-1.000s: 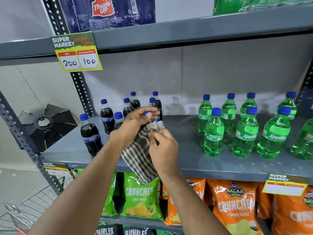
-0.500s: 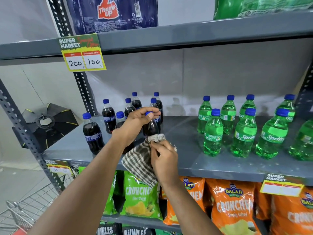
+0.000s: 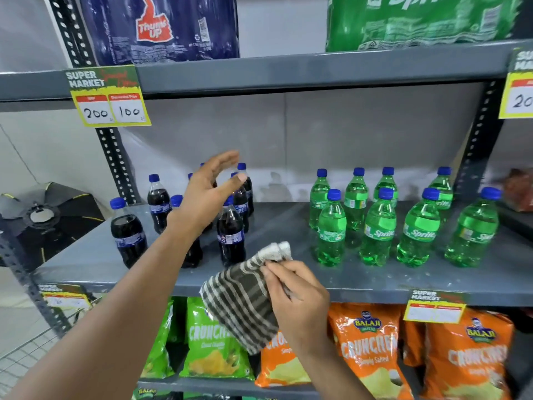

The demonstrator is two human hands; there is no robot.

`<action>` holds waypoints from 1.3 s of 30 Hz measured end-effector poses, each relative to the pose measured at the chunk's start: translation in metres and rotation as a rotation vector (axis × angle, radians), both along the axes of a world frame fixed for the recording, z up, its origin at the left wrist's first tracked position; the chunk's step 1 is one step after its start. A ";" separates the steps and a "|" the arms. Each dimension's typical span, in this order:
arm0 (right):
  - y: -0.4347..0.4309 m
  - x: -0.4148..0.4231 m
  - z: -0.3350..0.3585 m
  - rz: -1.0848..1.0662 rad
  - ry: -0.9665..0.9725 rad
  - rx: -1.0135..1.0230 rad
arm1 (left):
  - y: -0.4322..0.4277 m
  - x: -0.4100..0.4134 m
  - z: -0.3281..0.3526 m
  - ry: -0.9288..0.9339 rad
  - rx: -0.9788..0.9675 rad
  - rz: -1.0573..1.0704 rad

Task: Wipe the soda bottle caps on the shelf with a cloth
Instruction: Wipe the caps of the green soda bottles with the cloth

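Several dark cola bottles with blue caps stand at the left of the grey shelf [image 3: 288, 226]; one cola bottle [image 3: 230, 235] stands nearest the front. My left hand [image 3: 207, 194] hovers open just above and left of its cap, fingers spread, touching nothing. My right hand [image 3: 297, 301] is in front of the shelf edge, shut on a checked grey-and-white cloth [image 3: 242, 298] that hangs below it. Several green Sprite bottles [image 3: 377, 229] with blue caps stand at the right of the shelf.
Wrapped packs of Thums Up [image 3: 161, 27] and Sprite [image 3: 418, 21] sit on the shelf above, with a price tag [image 3: 108, 96] on its edge. Green and orange crisp bags [image 3: 369, 350] fill the shelf below. A wire trolley [image 3: 26, 353] is at lower left.
My left hand has let go of the front cola bottle, which now stands on the shelf, and has lifted open above it. My right hand with the cloth has drawn back and down.
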State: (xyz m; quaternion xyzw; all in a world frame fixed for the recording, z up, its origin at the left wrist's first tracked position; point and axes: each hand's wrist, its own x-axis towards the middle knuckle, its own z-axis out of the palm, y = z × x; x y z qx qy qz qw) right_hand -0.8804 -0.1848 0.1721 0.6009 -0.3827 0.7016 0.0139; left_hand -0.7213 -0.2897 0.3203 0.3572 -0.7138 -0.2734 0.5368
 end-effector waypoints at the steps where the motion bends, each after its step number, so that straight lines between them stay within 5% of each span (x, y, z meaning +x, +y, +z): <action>1: 0.010 -0.009 -0.001 -0.012 0.001 0.000 | 0.003 -0.010 0.002 0.007 -0.049 -0.007; 5: 0.037 -0.048 -0.003 -0.094 0.007 0.015 | 0.009 -0.068 0.000 0.020 -0.037 -0.193; 12: 0.047 -0.114 0.019 -0.230 0.017 0.070 | -0.018 -0.144 -0.026 0.192 0.372 -0.490; 20: -0.005 -0.140 0.026 -0.281 0.172 0.117 | -0.035 -0.168 -0.029 0.226 0.477 -0.697; 27: -0.051 -0.115 0.042 -0.366 0.285 0.030 | -0.040 -0.170 -0.031 0.255 0.498 -0.776; 39: -0.051 -0.103 -0.006 -0.429 0.198 0.114 | -0.048 -0.171 -0.038 0.326 0.513 -0.791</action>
